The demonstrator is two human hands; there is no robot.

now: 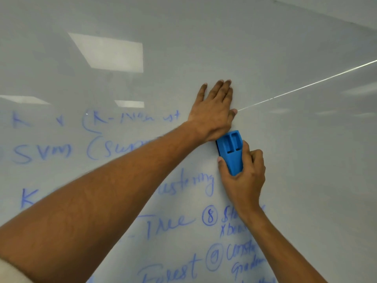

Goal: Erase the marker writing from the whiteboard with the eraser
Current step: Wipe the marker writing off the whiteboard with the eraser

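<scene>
A blue plastic eraser (231, 152) with a dark felt underside is pressed flat on the whiteboard (306, 160), held by my right hand (243, 178) around its lower half. My left hand (216, 111) lies flat on the board just above the eraser, fingers together, holding nothing; its forearm crosses the writing. Blue marker writing (40, 154) fills the left and lower part of the board, with words such as "SVM" and a circled 8 (209, 215). The top row of writing (130, 117) looks faint and smeared. The board above and to the right of my hands bears no writing.
A thin bright seam (306, 85) runs across the board from my left hand toward the upper right. Ceiling lights are reflected (110, 52) in the glossy surface at the upper left. The board's top edge (326, 14) shows at the upper right.
</scene>
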